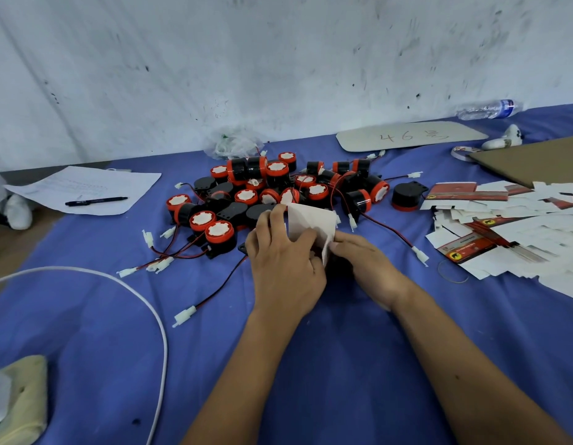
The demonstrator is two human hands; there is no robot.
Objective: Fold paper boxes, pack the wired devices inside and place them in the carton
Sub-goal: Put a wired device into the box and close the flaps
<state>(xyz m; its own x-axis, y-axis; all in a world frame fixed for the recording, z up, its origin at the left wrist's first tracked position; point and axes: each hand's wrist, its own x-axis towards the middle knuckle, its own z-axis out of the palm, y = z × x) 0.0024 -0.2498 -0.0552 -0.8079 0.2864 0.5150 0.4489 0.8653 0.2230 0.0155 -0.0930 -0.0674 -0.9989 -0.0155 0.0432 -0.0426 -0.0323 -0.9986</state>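
A white paper box (311, 220), partly folded, stands in the middle of the blue cloth. My left hand (283, 268) grips its near left side with fingers curled over the edge. My right hand (362, 261) pinches its lower right flap. Something dark shows under my hands; I cannot tell what it is. Behind the box lies a heap of black and red round wired devices (272, 191) with red-black leads and white plugs. A pile of flat white and red box blanks (510, 229) lies to the right.
A brown cardboard sheet (535, 162) lies at the far right, a grey board marked 46 (407, 136) and a water bottle (487, 109) behind. Papers with a black pen (95, 200) sit at the left. A white cable (144, 303) arcs across the near left, by a yellow cloth (25, 396).
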